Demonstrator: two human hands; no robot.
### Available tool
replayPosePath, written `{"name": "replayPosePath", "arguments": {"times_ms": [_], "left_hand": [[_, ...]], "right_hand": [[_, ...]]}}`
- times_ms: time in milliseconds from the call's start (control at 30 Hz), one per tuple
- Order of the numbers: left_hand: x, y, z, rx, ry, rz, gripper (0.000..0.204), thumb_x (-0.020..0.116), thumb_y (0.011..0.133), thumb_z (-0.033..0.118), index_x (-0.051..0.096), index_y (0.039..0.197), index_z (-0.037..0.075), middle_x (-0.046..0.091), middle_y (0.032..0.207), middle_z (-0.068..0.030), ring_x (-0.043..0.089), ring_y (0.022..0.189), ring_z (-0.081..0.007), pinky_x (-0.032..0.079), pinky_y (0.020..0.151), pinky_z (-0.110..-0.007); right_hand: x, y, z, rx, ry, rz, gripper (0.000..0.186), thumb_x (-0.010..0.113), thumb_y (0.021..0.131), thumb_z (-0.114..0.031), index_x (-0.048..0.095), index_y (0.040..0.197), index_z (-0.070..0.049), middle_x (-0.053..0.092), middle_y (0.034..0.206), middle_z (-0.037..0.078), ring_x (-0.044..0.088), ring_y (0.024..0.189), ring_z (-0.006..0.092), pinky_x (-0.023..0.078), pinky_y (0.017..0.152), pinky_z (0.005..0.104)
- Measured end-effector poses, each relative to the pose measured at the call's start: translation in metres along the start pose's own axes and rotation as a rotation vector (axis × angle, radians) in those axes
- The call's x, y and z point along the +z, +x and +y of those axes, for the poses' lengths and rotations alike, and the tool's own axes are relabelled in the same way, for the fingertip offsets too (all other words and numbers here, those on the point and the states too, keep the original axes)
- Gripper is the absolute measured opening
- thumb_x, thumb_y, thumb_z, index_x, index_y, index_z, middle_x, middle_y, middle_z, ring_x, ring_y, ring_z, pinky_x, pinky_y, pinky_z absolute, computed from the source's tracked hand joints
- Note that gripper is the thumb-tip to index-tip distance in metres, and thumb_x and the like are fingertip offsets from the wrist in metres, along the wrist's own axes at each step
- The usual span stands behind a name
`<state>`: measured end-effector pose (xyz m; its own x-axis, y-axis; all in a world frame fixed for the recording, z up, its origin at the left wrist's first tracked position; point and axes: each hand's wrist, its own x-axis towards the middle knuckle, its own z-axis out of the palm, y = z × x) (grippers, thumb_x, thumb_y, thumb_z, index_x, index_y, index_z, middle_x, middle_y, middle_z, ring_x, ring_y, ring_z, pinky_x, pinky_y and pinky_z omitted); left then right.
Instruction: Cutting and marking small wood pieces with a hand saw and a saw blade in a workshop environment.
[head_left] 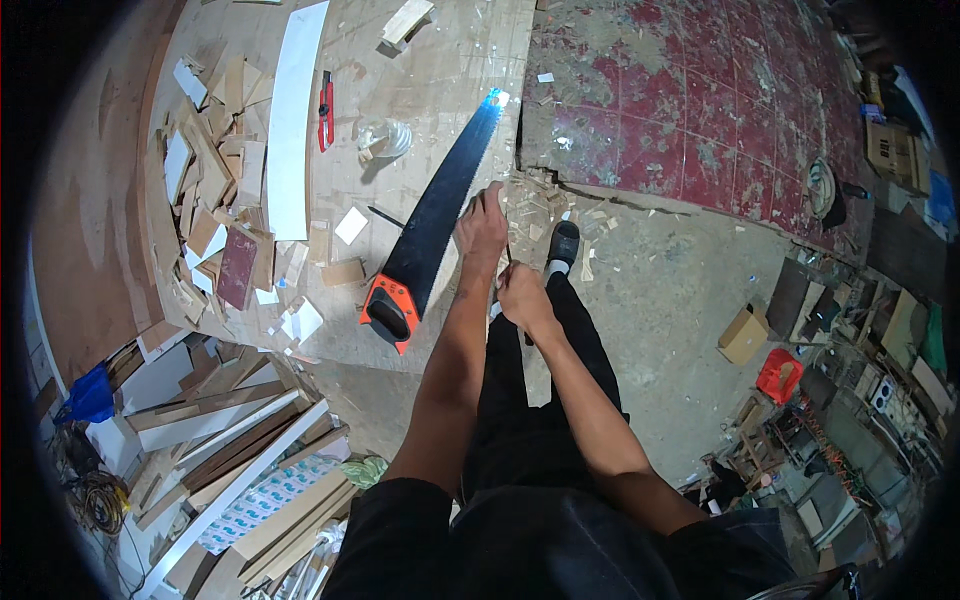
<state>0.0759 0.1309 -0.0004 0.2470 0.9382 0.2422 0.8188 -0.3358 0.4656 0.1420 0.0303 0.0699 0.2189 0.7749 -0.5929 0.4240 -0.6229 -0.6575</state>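
Observation:
My left hand (483,228) is at the right edge of the wooden worktable, its fingers together and bent over something I cannot make out. Just below and to the right, my right hand (525,297) is closed around the lower end of a thin dark strip (508,235), whose exact kind is unclear. That strip runs up beside my left fingers. Left of my hands lies a handsaw (437,200) with a dark blade and an orange handle, its tip pointing away from me. A dark pencil-like stick (385,217) pokes out beside the blade.
On the table are a long white board (293,120), a red utility knife (326,112), a clear cup (386,140) and a heap of wood offcuts (215,170). Stacked boards (220,450) stand at lower left. A cardboard box (743,334) and red basket (779,376) sit at right.

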Motion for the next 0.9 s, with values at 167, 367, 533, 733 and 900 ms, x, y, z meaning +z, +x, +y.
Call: {"name": "replayPosePath", "arguments": {"times_ms": [167, 367, 533, 733, 900], "left_hand": [[-0.006, 0.012, 0.003, 0.150, -0.029, -0.146, 0.038, 0.057, 0.091, 0.005, 0.053, 0.128, 0.010, 0.069, 0.087, -0.0160, 0.069, 0.073, -0.0332, 0.055, 0.060, -0.042], [-0.003, 0.023, 0.007, 0.015, 0.073, -0.257, 0.041, 0.061, 0.083, 0.004, 0.052, 0.123, 0.011, 0.068, 0.081, -0.0158, 0.069, 0.064, -0.0317, 0.056, 0.058, -0.041], [0.003, 0.015, 0.004, -0.075, 0.053, -0.100, 0.035, 0.058, 0.086, 0.001, 0.053, 0.119, 0.011, 0.069, 0.082, -0.0172, 0.068, 0.066, -0.0345, 0.055, 0.057, -0.043], [0.002, 0.010, -0.005, -0.043, 0.011, 0.031, 0.030, 0.053, 0.090, -0.001, 0.053, 0.118, 0.010, 0.068, 0.078, -0.0187, 0.065, 0.062, -0.0376, 0.050, 0.054, -0.047], [0.006, 0.013, 0.005, -0.084, 0.000, 0.014, 0.035, 0.057, 0.085, -0.002, 0.054, 0.118, 0.010, 0.067, 0.079, -0.0187, 0.066, 0.069, -0.0368, 0.053, 0.059, -0.047]], "right_hand": [[0.000, -0.001, 0.004, -0.031, -0.025, 0.008, 0.014, 0.057, 0.081, -0.001, 0.064, 0.088, 0.009, 0.065, 0.087, 0.033, 0.065, 0.090, 0.0483, 0.052, 0.079, 0.0506], [0.002, 0.000, 0.004, -0.010, -0.059, -0.028, 0.016, 0.058, 0.081, -0.001, 0.064, 0.090, 0.010, 0.064, 0.087, 0.035, 0.065, 0.090, 0.0491, 0.051, 0.082, 0.0518], [0.003, 0.002, -0.002, 0.000, -0.047, 0.012, 0.016, 0.058, 0.082, -0.002, 0.064, 0.090, 0.011, 0.063, 0.086, 0.036, 0.064, 0.090, 0.0504, 0.051, 0.083, 0.0531], [0.006, -0.024, -0.005, -0.005, -0.010, 0.008, 0.019, 0.056, 0.084, -0.005, 0.063, 0.090, 0.011, 0.064, 0.088, 0.036, 0.063, 0.090, 0.0514, 0.050, 0.081, 0.0545], [0.004, 0.006, -0.003, 0.064, 0.042, 0.034, 0.020, 0.055, 0.088, -0.008, 0.062, 0.093, 0.011, 0.063, 0.088, 0.037, 0.062, 0.092, 0.0526, 0.049, 0.082, 0.0556]]}}
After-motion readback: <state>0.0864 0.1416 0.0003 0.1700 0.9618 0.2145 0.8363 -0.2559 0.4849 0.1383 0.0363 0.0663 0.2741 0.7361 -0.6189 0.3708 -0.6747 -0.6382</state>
